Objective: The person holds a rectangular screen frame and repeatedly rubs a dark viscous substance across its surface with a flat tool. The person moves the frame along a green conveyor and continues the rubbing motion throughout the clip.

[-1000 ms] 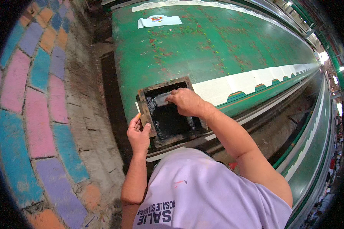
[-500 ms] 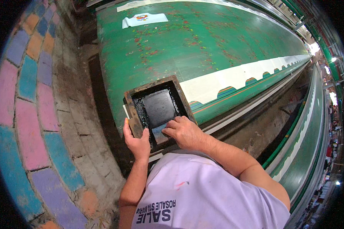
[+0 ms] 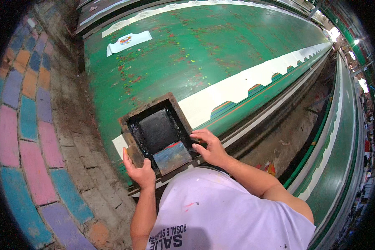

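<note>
The frame [image 3: 145, 106] sits at the near edge of the green table [image 3: 162, 62], across the end of the white strip [image 3: 233, 89], whose paper shows on both sides of it. Dark ink [image 3: 157, 129] covers its inside. The squeegee [image 3: 173, 158] leans at the frame's near end, hiding part of that rim. The left hand [image 3: 140, 171] grasps the frame's left side, thumb inward, fingers outside. The right hand [image 3: 211, 149] has its fingertips at the right side, thumb by the squeegee — whether it grips the rim, I cannot tell. Farther up the table lies a printed cloth [image 3: 129, 43], well apart from the frame. Painted blocks [image 3: 35, 166] run along the left; a second table [image 3: 335, 166] stands at right, beyond a gap. The wearer's shirt [image 3: 229, 208] blocks the view below.
</note>
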A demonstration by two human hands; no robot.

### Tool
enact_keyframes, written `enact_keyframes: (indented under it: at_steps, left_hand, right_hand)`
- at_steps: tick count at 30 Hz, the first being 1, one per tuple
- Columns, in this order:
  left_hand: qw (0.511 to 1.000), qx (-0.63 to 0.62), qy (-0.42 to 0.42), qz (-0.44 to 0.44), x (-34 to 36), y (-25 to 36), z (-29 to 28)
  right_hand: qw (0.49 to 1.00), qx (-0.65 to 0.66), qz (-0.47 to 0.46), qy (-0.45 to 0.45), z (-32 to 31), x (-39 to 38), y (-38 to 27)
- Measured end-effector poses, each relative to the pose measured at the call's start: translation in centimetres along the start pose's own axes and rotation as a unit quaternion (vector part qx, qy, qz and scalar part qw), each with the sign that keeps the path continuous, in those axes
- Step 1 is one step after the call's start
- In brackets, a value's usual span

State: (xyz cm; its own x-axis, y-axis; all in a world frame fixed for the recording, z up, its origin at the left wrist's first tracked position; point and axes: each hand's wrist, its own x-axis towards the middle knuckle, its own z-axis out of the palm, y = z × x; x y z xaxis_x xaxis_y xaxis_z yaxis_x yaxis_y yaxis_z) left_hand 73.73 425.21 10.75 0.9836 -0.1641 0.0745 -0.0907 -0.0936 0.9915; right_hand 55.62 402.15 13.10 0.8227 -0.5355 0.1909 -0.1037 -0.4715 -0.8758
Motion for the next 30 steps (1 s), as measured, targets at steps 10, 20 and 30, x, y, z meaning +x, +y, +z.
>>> enact_keyframes:
  at_steps: [10,20,30]
  left_hand:
    - [0.998,-0.052,-0.010,-0.028,-4.6,-0.4,14.7]
    - [0.999,-0.020,-0.005,-0.036,-5.1,0.9,17.3]
    - [0.993,-0.096,-0.010,-0.074,-4.6,-0.3,17.0]
  right_hand:
    - [0.999,-0.014,0.000,0.033,-11.8,0.0,7.1]
    - [0.950,-0.144,-0.244,-0.131,-14.4,2.5,5.2]
    - [0.859,-0.300,-0.311,-0.276,-12.3,6.1,2.8]
